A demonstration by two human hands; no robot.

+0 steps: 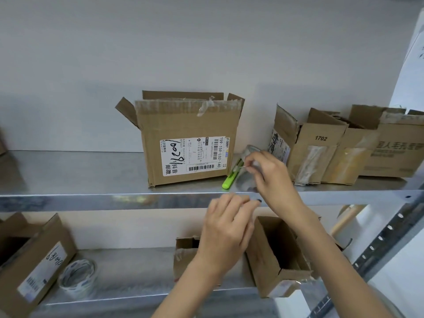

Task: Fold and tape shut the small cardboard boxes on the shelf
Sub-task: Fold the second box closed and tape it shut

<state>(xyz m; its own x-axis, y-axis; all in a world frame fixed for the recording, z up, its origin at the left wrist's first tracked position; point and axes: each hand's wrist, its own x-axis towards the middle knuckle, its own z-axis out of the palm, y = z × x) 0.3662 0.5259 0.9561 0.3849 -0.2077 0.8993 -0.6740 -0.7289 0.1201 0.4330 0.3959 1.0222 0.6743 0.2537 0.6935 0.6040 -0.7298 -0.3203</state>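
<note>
Right hand (268, 171) pinching clear tape roll (249, 171) at frame centre-right; left hand (226, 228) below, fingers curled, grip unclear; open box (188, 143) left of roll.

1. Upper shelf (91, 175): labelled box (188, 143) mid, flaps up.
2. Cutter (230, 180) just right of it, near the shelf edge; tape roll (250, 171) beside the cutter.
3. Three boxes (344, 148) in a row, far right.
4. Lower shelf (137, 271): box (29, 260) left, tape (78, 278) right of it, open box (277, 255) further right.

Right hand (270, 171) raised, fingertips pinched; left hand (227, 226) curled below.
</note>
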